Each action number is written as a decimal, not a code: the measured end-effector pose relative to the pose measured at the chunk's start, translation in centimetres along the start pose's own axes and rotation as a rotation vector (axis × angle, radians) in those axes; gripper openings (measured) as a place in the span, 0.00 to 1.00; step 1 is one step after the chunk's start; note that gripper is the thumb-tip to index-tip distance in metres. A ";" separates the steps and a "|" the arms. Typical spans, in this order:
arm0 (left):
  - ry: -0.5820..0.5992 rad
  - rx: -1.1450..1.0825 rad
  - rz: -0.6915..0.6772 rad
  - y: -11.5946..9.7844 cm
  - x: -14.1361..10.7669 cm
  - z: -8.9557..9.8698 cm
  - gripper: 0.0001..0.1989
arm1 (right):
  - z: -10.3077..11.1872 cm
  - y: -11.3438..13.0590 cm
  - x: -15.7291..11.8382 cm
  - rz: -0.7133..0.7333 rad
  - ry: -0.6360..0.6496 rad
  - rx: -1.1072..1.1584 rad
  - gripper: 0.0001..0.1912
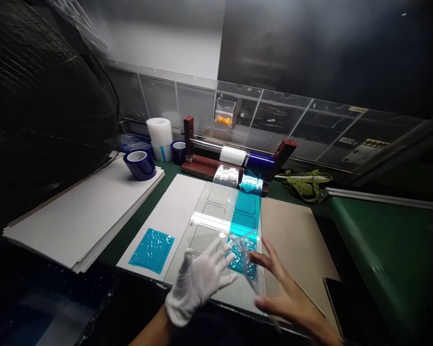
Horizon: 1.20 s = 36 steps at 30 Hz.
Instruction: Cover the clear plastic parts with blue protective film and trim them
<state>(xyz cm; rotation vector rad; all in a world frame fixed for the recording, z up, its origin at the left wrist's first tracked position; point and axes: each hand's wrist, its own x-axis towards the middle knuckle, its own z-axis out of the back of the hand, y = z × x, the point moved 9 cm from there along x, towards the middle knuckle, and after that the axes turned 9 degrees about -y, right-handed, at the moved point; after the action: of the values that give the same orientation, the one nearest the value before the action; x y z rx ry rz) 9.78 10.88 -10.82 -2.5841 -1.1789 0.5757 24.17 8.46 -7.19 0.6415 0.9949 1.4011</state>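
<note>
My left hand (202, 281), in a white glove, hovers palm up over the work board (180, 262) with its fingers spread and nothing in them. My bare right hand (290, 295) has its thumb and fingers around a thin clear panel (250, 271), blurred and seen nearly edge-on. Under and behind the hands, clear film (216, 192) and blue film (246, 204) lie over the board's outlined rectangles. The film strips run down from a white roll (233, 155) and a dark blue roll (260, 159). A blue-filmed piece (152, 250) lies at the board's left.
A dark red roll stand (202, 170) is behind the board. To the left are a stack of white sheets (82, 206), a blue tape roll (140, 166) and white rolls (159, 137). A phone (334, 300) and a green surface (389, 250) are at right.
</note>
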 end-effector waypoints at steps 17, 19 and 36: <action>0.160 -0.195 0.567 8.7 3.7 -2.6 0.42 | 0.2 -8.0 -7.3 -0.497 -0.594 0.720 0.30; 0.159 -0.135 0.626 10.6 3.9 -2.5 0.39 | -1.0 -8.6 -8.1 -0.519 -0.592 0.850 0.26; -0.295 0.399 0.658 16.9 7.6 1.8 0.33 | 7.0 -27.2 -41.6 -0.840 -1.819 0.896 0.23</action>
<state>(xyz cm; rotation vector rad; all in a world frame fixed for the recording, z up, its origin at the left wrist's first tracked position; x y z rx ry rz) 24.84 5.89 -20.67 -2.5355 -0.1894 1.2117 48.18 -33.90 -19.48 1.4433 0.1395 -0.6500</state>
